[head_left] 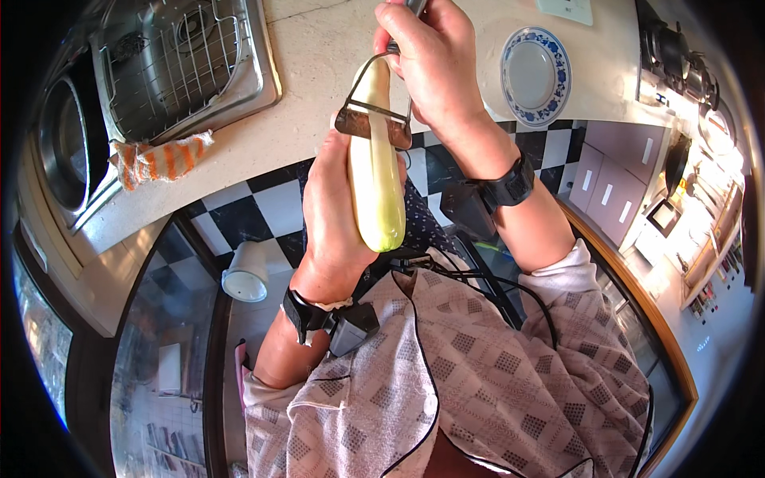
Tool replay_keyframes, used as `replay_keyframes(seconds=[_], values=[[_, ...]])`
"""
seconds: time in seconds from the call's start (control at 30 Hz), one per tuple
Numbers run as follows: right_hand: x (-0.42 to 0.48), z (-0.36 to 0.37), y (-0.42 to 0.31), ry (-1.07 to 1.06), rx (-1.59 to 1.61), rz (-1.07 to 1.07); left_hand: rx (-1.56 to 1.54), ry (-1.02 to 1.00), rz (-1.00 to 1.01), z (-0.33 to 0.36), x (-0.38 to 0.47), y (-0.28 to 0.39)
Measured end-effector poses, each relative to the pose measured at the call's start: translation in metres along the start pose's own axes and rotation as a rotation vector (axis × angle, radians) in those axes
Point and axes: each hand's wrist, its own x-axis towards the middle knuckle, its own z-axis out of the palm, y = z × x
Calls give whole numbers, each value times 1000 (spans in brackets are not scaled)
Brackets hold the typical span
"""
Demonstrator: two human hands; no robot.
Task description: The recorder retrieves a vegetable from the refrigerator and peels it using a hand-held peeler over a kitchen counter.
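Observation:
A long pale green vegetable, seemingly a zucchini (378,191), lies along my left hand (334,203), whose fingers are wrapped round its side and underside. Its greener rounded end points towards my body. My right hand (433,63) grips the dark handle of a wide Y-shaped peeler (373,122). The peeler's blade crosses the upper half of the vegetable, and a pale lengthwise strip shows below it. Part of my left fingers is hidden behind the vegetable. Both wrists wear black straps with dark boxes.
A steel sink (251,89) with a wire rack (209,60) is at the upper left, an orange-striped cloth (161,160) at its edge. A blue-patterned white plate (562,77) rests on the counter (323,36) at right. A white bin (245,272) stands on the checkered floor.

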Motion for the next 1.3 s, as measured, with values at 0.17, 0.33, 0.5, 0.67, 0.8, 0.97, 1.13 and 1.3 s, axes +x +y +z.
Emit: replay_keyframes(seconds=[0.17,0.33,0.5,0.67,0.8,0.97,1.13,1.3], values=[[22,-16,19,108,-25,36,83,87,-20,0,-6,0],[53,-48,29,251,-115,-82,194,-55,54,-13,-19,2],[22,-41,-10,229,27,-34,117,-38,101,-19,7,12],[-27,-14,-18,-60,88,84,221,23,94,-7,32,16],[-36,2,-13,-118,75,55,109,-12,50,-4,43,14],[-30,2,-2,-140,111,4,-46,-92,6,-5,36,9],[-22,1,-3,-177,158,14,-75,-15,11,-3,28,0],[7,-5,-2,-36,-12,87,101,54,-13,-9,17,-6]])
